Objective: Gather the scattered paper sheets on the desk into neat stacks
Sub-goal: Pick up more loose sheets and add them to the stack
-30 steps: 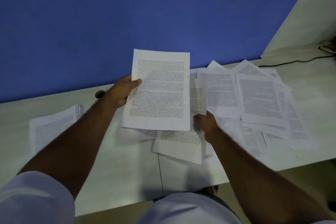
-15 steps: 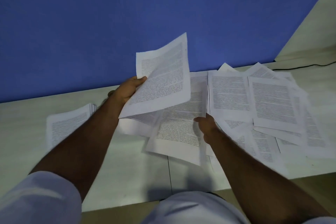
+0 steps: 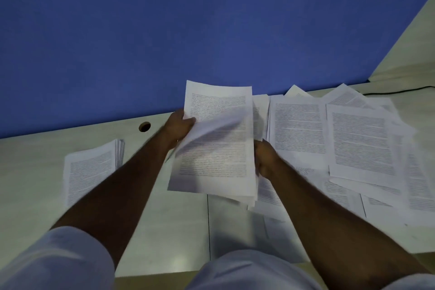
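Two hands hold one small bundle of sheets (image 3: pixel 216 148) above the desk (image 3: pixel 153 219): left hand (image 3: pixel 179 128) pinches the left edge with thumb on top, right hand (image 3: pixel 264 159) curls round the right edge. One sheet bows upward — flatten it, square the edges, then carry the bundle to the finished stack (image 3: pixel 90 168) at left. Scattered sheets (image 3: pixel 353 139) remain at right.

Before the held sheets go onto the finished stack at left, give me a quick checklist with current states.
1. Left hand grip on the held sheets: ok.
2. Right hand grip on their right edge: ok.
3. Held sheets squared: not ok, top sheet curls up.
4. Stack at left reachable: ok, left forearm crosses its near corner.
5. Scattered sheets all gathered: not ok.
6. Sheet count in hand: cannot tell.
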